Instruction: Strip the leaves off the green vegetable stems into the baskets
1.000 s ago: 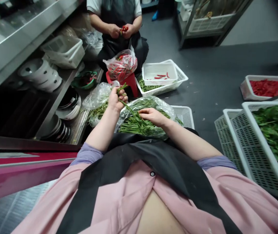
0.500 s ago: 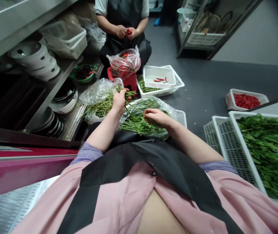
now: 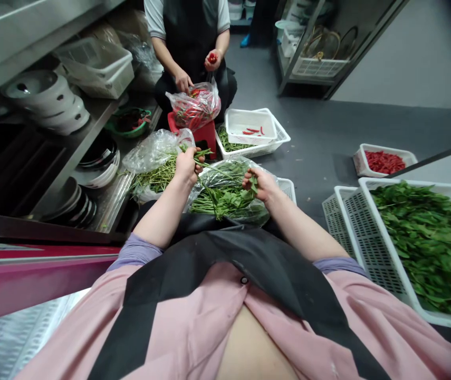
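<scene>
My left hand [image 3: 188, 166] is closed round a small bunch of green stems [image 3: 202, 153], whose ends poke out past the fingers. To the right, my right hand [image 3: 260, 183] pinches a green leafy sprig [image 3: 253, 184]. Below and between both hands lies an open clear plastic bag of leafy greens [image 3: 221, 203], close to my apron. Left of it, a heap of thin cut stems [image 3: 156, 177] rests beside crumpled clear plastic [image 3: 146, 150]. The exact kind of the greens is hard to make out.
Across from me a person [image 3: 191, 47] handles red chillies over a bag of chillies [image 3: 197, 108] on a red stool [image 3: 205, 138]. White baskets [image 3: 251, 124] stand beside it. A basket of green leaves [image 3: 423, 237] and a tub of red chillies [image 3: 383, 161] are at right. Shelves with bowls [image 3: 47, 100] line the left.
My right hand has risen slightly and turned, now showing the leafy sprig in its fingers. The other person's hands have parted, one reaching into the chilli bag. The view has shifted slightly.
</scene>
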The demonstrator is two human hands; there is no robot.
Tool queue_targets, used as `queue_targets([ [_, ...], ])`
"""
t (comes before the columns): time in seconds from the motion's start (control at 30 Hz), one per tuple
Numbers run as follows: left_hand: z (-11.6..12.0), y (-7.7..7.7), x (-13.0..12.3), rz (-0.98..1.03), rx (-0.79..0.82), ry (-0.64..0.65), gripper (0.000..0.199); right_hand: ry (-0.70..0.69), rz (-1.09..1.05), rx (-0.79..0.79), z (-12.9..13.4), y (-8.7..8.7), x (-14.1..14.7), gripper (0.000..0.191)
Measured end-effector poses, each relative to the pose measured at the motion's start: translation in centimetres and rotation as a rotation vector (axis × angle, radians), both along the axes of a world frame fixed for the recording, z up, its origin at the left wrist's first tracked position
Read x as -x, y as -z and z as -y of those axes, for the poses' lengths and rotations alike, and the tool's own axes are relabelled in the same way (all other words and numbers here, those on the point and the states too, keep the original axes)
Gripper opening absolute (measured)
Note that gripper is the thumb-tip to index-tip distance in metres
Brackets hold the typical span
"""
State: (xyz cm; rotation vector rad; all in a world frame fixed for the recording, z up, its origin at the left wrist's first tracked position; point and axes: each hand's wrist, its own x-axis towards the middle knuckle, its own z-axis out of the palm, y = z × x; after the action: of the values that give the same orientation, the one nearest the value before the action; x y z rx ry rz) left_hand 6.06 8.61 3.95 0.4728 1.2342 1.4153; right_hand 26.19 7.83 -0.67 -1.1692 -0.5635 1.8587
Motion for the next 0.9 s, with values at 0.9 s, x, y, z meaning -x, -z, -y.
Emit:
queue_targets([
  [0.9, -0.5, 2.7, -2.7, -0.225, -0.101, -0.064, 0.007, -0.265, 0.214, -0.384, 2.8, -0.8, 2.6, 0.01],
])
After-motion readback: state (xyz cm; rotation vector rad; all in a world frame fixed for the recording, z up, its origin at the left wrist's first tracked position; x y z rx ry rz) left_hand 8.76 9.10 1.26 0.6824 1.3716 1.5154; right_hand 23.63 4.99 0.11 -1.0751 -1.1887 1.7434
